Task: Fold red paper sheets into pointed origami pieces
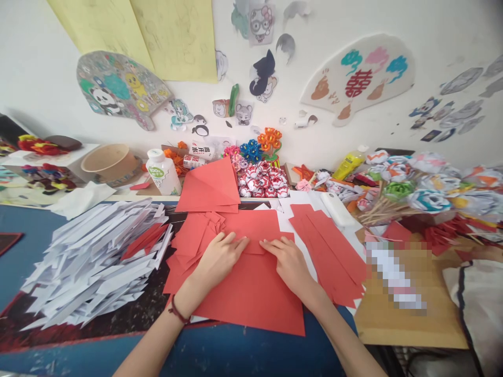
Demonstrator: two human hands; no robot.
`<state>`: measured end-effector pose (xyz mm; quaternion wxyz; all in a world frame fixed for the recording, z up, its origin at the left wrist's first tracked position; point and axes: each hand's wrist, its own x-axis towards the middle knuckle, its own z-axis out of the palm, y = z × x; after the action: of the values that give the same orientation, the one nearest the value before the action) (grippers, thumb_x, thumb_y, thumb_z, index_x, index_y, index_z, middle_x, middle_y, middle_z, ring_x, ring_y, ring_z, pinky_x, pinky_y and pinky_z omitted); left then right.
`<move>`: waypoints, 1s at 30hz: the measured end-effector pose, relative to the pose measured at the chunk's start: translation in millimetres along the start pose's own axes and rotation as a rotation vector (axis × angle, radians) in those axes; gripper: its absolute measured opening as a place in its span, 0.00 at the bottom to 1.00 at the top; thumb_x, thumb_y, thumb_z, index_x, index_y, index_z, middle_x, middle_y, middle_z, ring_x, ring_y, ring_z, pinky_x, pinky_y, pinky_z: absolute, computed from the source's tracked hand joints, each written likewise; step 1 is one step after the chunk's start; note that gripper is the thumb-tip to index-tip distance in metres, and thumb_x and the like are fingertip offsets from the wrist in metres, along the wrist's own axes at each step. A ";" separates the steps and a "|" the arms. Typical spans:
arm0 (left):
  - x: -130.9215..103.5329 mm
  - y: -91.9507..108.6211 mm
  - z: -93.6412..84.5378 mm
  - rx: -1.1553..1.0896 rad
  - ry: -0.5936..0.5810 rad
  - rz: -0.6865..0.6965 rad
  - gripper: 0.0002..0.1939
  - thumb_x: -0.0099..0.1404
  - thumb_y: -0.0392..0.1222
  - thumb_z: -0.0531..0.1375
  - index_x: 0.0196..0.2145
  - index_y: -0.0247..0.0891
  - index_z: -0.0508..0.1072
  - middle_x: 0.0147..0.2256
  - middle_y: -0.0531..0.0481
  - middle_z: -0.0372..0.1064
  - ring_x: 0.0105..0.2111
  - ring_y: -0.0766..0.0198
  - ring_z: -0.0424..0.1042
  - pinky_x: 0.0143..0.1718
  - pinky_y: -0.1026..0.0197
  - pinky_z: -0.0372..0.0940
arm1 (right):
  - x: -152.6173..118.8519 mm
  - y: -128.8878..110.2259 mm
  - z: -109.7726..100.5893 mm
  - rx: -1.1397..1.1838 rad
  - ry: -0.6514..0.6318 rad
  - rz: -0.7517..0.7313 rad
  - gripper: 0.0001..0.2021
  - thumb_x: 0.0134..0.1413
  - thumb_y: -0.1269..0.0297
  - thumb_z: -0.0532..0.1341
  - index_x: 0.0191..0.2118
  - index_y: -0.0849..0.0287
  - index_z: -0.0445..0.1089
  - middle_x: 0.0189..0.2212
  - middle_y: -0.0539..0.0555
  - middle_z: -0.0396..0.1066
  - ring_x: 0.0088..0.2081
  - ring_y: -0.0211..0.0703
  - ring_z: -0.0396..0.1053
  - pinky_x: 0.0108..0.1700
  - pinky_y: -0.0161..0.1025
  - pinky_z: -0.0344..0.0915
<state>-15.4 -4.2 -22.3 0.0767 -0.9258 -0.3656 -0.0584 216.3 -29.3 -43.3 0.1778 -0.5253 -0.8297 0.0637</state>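
Hands, left (218, 256) and right (288, 261), press flat, fingers unclenched, on a red sheet (251, 293); uneven pressure risks a crooked crease.

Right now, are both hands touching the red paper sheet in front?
Touching. The head view shows the left hand and right hand pressed flat on the red paper sheet, fingertips on its folded edge.
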 end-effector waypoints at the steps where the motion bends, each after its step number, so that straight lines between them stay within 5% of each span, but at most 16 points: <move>1: -1.1 0.2 -0.6 -0.013 -0.002 -0.030 0.22 0.67 0.28 0.51 0.58 0.29 0.61 0.30 0.45 0.72 0.41 0.53 0.65 0.38 0.54 0.55 | -0.7 0.9 0.0 0.019 0.000 0.021 0.36 0.45 0.89 0.46 0.57 0.54 0.68 0.46 0.53 0.74 0.43 0.47 0.66 0.47 0.46 0.66; 6: 5.2 6.1 -0.4 -0.158 0.086 -0.222 0.15 0.68 0.32 0.49 0.49 0.36 0.69 0.27 0.46 0.69 0.38 0.53 0.64 0.37 0.54 0.55 | -3.0 1.5 4.8 0.153 0.078 0.071 0.34 0.49 0.87 0.46 0.57 0.53 0.68 0.43 0.53 0.74 0.44 0.46 0.68 0.50 0.48 0.66; 13: 26.6 5.7 10.1 -0.353 0.159 -0.360 0.05 0.67 0.39 0.56 0.37 0.39 0.71 0.37 0.47 0.70 0.40 0.56 0.63 0.40 0.55 0.56 | 4.9 -7.3 6.1 0.264 0.177 0.123 0.18 0.61 0.76 0.51 0.51 0.55 0.70 0.40 0.55 0.72 0.41 0.46 0.70 0.43 0.43 0.68; 20: 36.0 2.1 9.9 -0.416 0.115 -0.327 0.02 0.64 0.38 0.60 0.33 0.39 0.69 0.33 0.51 0.71 0.38 0.57 0.65 0.37 0.57 0.53 | 35.2 -8.4 -1.0 0.181 0.151 0.026 0.03 0.58 0.68 0.63 0.35 0.57 0.74 0.33 0.53 0.70 0.38 0.45 0.67 0.40 0.41 0.64; 24: 34.8 2.0 0.3 -0.449 0.098 -0.276 0.05 0.64 0.38 0.60 0.30 0.40 0.70 0.30 0.53 0.72 0.35 0.59 0.65 0.37 0.57 0.51 | 43.5 -6.7 -4.8 0.170 0.082 0.003 0.08 0.56 0.69 0.64 0.26 0.58 0.74 0.25 0.50 0.67 0.32 0.41 0.64 0.33 0.37 0.58; 30: 33.7 5.5 -21.7 -0.448 0.098 -0.200 0.06 0.62 0.33 0.58 0.27 0.39 0.70 0.28 0.53 0.71 0.34 0.60 0.64 0.38 0.56 0.51 | 32.2 -12.7 -14.5 0.461 0.054 0.038 0.09 0.58 0.65 0.63 0.27 0.59 0.74 0.24 0.48 0.62 0.25 0.36 0.60 0.28 0.34 0.55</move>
<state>11.7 10.3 4.0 -0.1191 -0.8749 -0.4292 -0.1903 198.3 -7.2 -18.7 0.3141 -0.4880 -0.7779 0.2410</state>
